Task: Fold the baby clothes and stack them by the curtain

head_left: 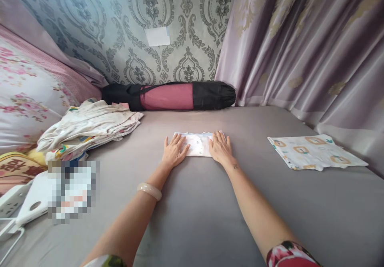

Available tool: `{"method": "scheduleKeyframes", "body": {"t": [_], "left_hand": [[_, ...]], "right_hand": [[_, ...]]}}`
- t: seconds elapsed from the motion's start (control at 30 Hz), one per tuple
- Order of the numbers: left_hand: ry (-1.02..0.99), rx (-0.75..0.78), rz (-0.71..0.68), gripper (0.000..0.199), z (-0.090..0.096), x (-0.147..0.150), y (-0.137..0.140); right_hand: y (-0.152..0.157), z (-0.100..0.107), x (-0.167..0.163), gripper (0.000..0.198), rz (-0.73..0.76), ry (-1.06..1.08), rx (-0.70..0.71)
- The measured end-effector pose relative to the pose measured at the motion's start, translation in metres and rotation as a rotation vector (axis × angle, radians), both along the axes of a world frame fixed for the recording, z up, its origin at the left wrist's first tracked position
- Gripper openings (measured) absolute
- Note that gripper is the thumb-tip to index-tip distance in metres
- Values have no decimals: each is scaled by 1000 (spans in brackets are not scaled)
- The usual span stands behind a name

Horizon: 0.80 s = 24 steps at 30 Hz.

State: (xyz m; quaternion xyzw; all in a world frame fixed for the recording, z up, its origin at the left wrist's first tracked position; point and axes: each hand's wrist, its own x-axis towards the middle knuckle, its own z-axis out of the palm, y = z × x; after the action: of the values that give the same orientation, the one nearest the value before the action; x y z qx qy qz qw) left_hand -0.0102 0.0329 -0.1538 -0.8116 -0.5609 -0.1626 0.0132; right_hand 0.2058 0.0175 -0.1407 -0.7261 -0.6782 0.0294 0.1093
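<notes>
A small white cloth (198, 144) with a faint print lies folded into a flat rectangle on the grey bed sheet (210, 203). On its left end rests my left hand (175, 150), palm down with the fingers spread. My right hand (220, 145) lies flat over the right end, fingers stretched forward. Both hands press on the cloth from above without gripping it. The cloth's two ends are partly hidden under them. A pale bangle (149, 191) circles my left wrist.
Piled fabric (93, 127) lies to the left, beside a floral pillow (27, 95). A folded printed cloth (315, 152) is at the right. Along the wall sits a rolled mat in a black and pink bag (168, 96). White plastic items (39, 197) stand at the lower left, near a blurred-out patch.
</notes>
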Motion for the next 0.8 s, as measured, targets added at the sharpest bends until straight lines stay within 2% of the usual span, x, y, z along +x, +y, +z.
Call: {"method": "scheduleKeyframes", "body": {"t": [0.17,0.33,0.5,0.6,0.7,0.8], "left_hand": [[53,-42,34,57,-2,1,2],[118,-95,40,59,-1,3,4],[119,-111,34,57,2,3,3],[132,-118,13,52,10,2,3],[168,-113,-21,48,21,5,6],[161,-80,-23,48,28,15,8]], "right_hand": [[0,-6,9,59,-78,-31,-17],[1,-12,9,60,-83,-69,-27],[2,-11,10,60,-86,-71,-48],[2,-7,8,58,-90,-70,-35],[-1,-2,0,56,-45,-62,29],[-4,2,-13,55,66,-14,78]]}}
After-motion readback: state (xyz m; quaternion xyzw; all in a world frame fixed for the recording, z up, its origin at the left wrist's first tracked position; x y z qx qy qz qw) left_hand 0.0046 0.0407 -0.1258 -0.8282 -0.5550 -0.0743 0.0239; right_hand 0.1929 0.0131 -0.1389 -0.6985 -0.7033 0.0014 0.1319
